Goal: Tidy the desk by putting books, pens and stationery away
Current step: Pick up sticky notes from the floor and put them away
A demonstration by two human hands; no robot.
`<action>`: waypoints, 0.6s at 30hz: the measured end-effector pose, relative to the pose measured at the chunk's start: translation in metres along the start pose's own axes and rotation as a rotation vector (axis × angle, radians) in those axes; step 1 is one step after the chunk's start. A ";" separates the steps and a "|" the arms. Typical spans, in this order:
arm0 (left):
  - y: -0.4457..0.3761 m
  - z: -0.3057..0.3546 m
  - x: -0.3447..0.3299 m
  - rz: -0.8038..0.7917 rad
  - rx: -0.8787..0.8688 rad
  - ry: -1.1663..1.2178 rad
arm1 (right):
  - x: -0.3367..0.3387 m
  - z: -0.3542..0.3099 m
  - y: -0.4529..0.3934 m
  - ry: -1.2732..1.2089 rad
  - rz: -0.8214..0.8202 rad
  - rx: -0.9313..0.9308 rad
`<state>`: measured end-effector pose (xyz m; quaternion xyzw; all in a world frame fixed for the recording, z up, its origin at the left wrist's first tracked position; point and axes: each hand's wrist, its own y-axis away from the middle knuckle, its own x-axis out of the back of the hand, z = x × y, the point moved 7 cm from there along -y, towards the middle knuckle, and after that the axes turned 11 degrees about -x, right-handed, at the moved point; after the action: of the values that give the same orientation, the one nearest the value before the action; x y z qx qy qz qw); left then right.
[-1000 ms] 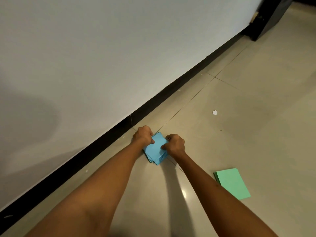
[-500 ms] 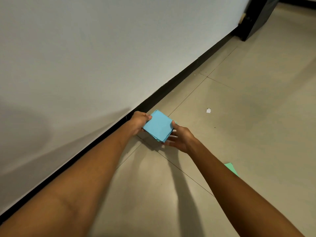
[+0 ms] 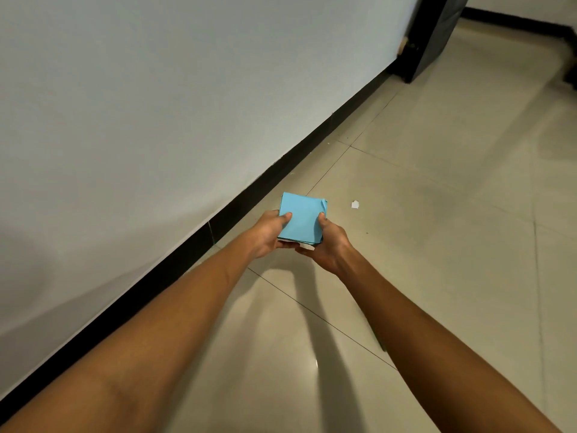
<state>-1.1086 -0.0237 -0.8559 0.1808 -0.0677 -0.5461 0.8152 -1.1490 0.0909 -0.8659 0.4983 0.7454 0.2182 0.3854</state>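
The left thumb (image 3: 285, 217) lies flat on the top sheet of the blue paper stack (image 3: 301, 220), near its left edge, and the other fingers of the left hand (image 3: 269, 234) go under the stack, where only some tips show at the near edge. The right thumb (image 3: 321, 218) presses on the top near the right edge, and the fingers of the right hand (image 3: 331, 245) curl below, so each hand pinches the stack between thumb and fingers. The stack is held in the air above the tiled floor (image 3: 437, 245), close to the black skirting board (image 3: 175, 260) of the white wall (image 3: 156, 104).

I judge the stack to be light and soft. The sheets seem loose: at the far right corner one sheet sticks out and bends a little, and at the near edge something white shows below the blue. Loose sheets can slide on each other and fan out, so it seems best to hold it on two opposite edges, with support from below, as now.

I can read no writing, brand or label; the top sheet is plain blue.

A small white paper scrap (image 3: 355, 204) lies on the floor, to the right of the stack. A dark piece of furniture (image 3: 434, 35) stands far away by the wall.
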 end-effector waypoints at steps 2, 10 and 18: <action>0.002 -0.002 -0.012 0.008 -0.004 0.022 | 0.013 -0.010 0.007 0.073 0.042 0.016; 0.020 -0.015 -0.091 0.035 -0.021 0.043 | 0.104 -0.038 0.047 0.242 0.195 0.118; 0.054 -0.068 -0.145 0.139 -0.014 0.108 | 0.216 -0.012 0.082 0.640 0.705 0.134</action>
<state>-1.0986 0.1424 -0.8861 0.1991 -0.0318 -0.4782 0.8548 -1.1557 0.3218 -0.8780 0.6522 0.6245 0.4296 0.0059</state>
